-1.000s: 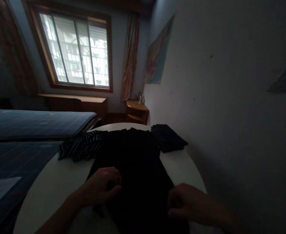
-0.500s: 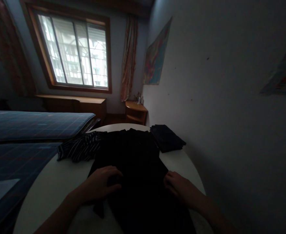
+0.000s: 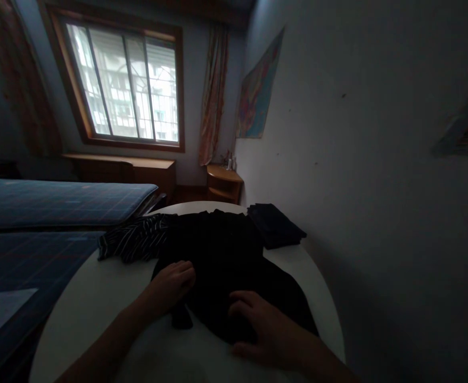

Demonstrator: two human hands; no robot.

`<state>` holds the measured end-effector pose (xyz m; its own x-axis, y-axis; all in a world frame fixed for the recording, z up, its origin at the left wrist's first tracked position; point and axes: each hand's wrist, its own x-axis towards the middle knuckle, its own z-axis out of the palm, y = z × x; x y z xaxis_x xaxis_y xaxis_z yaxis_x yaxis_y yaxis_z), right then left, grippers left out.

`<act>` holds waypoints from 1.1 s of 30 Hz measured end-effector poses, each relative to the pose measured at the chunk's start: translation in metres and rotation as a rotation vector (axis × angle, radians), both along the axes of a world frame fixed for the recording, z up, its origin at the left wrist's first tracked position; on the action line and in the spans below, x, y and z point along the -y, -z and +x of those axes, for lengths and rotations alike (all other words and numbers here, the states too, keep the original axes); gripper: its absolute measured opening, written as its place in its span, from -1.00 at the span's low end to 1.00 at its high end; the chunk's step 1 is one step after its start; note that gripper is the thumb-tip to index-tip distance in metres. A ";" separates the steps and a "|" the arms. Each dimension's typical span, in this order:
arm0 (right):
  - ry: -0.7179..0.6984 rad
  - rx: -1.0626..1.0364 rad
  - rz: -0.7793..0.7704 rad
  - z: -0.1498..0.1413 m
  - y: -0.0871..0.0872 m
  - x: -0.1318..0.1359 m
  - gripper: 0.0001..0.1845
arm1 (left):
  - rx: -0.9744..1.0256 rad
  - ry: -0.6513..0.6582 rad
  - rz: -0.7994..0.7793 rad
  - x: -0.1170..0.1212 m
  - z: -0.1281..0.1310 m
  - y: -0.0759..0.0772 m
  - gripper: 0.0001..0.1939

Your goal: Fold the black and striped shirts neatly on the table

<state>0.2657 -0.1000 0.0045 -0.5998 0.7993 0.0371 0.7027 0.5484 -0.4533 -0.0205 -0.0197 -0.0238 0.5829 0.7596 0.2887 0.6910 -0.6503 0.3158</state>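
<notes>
A black garment (image 3: 226,244) is spread over the round white table (image 3: 98,303), too dark for its kind to be certain. Its near part lies gathered up and bulges to the right. At the garment's left edge, my left hand (image 3: 173,284) has curled fingers closed on the cloth; a narrow flap of black fabric (image 3: 181,318) sticks out below it. My right hand (image 3: 265,330) rests over the near edge of the garment, thumb and fingers apart.
A striped dark cloth (image 3: 136,238) lies at the table's far left, and a folded dark stack of cloth (image 3: 276,226) at its far right. Blue plaid mattresses (image 3: 66,202) stand to the left. A bare wall (image 3: 377,213) runs along the right.
The garment's near part, which reached the bottom of the view, has been drawn up, baring the near tabletop. My right hand moved from the garment's right edge leftward; my left hand shifted slightly.
</notes>
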 end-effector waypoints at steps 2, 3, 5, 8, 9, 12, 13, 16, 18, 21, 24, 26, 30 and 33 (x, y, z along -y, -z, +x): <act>-0.026 0.007 -0.028 -0.003 0.008 -0.001 -0.67 | -0.036 0.044 -0.013 0.003 0.003 -0.002 -0.82; -0.015 0.008 -0.022 -0.002 0.013 -0.005 -0.77 | -0.037 0.054 -0.032 0.005 0.003 -0.003 -0.83; 0.023 -0.017 -0.009 0.005 0.020 -0.017 -0.86 | -0.011 0.056 -0.086 0.011 0.002 -0.006 -0.89; 0.113 -0.090 -0.049 0.020 0.023 -0.037 -0.87 | 0.035 0.065 -0.188 0.018 -0.001 -0.009 -0.66; 0.144 -0.122 -0.065 0.025 0.023 -0.042 -0.87 | 0.046 0.077 -0.215 0.020 -0.001 -0.010 -0.53; 0.198 -0.225 -0.092 0.036 0.023 -0.054 -0.84 | 0.043 0.128 -0.251 0.021 0.001 -0.008 -0.28; 0.208 -0.255 -0.091 0.038 0.024 -0.057 -0.83 | 0.036 0.136 -0.247 0.021 0.003 -0.007 -0.35; 0.272 -0.315 -0.089 0.044 0.030 -0.061 -0.80 | 0.057 0.135 -0.211 0.017 0.006 -0.002 -0.76; 0.338 -0.346 -0.084 0.048 0.035 -0.064 -0.76 | 0.164 0.119 -0.196 0.012 0.004 0.000 -0.82; 0.422 -0.405 -0.082 0.055 0.039 -0.067 -0.72 | 0.450 -0.012 -0.200 0.002 -0.005 0.001 -0.82; 0.449 -0.469 -0.096 0.062 0.037 -0.070 -0.67 | 0.748 -0.241 -0.240 -0.006 -0.017 -0.002 -0.69; 0.422 -0.514 -0.131 0.065 0.030 -0.069 -0.63 | 0.868 -0.276 -0.342 -0.008 -0.023 -0.004 -0.58; 0.255 -0.438 -0.296 0.066 0.008 -0.053 -0.62 | 0.797 -0.020 -0.742 0.001 -0.025 -0.006 -0.51; 0.053 -0.235 -0.381 0.059 -0.012 -0.031 -0.71 | 0.628 0.149 -0.998 0.008 -0.018 -0.004 -0.47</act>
<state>0.3249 -0.0692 0.0166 -0.5684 0.8116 -0.1352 0.5788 0.2775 -0.7668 -0.0390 -0.0275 -0.0200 0.6521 0.7476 -0.1257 0.1732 0.0145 0.9848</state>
